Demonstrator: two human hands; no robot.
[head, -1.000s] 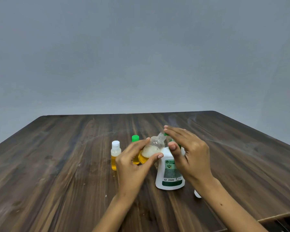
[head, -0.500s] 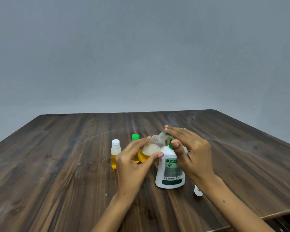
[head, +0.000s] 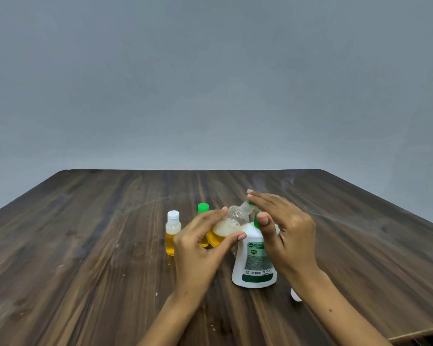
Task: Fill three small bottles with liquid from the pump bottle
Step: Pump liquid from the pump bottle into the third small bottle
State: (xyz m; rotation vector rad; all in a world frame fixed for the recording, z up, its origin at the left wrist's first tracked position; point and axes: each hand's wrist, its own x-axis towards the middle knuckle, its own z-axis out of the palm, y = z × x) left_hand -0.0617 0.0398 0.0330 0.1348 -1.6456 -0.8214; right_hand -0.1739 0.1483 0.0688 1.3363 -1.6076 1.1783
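My left hand (head: pixel 200 245) holds a small clear bottle (head: pixel 229 227) tilted, its open neck up against the green nozzle of the white pump bottle (head: pixel 254 265). Yellow liquid with foam on top fills its lower part. My right hand (head: pixel 283 231) lies with straight fingers on the green pump head, thumb at the pump's neck. A small bottle with a white cap (head: pixel 173 232), holding yellow liquid, stands at the left. Beside it stands a bottle with a green cap (head: pixel 203 208), mostly hidden behind my left hand.
Everything stands on a dark wooden table (head: pixel 85 258) before a plain grey wall. A small white cap (head: pixel 295 294) lies on the table, partly hidden under my right forearm. The table's near right edge (head: pixel 418 333) is close to my right arm.
My right hand and the pump head have risen slightly and then stayed. The small bottle remains tilted at the nozzle, with slightly more foam in it.
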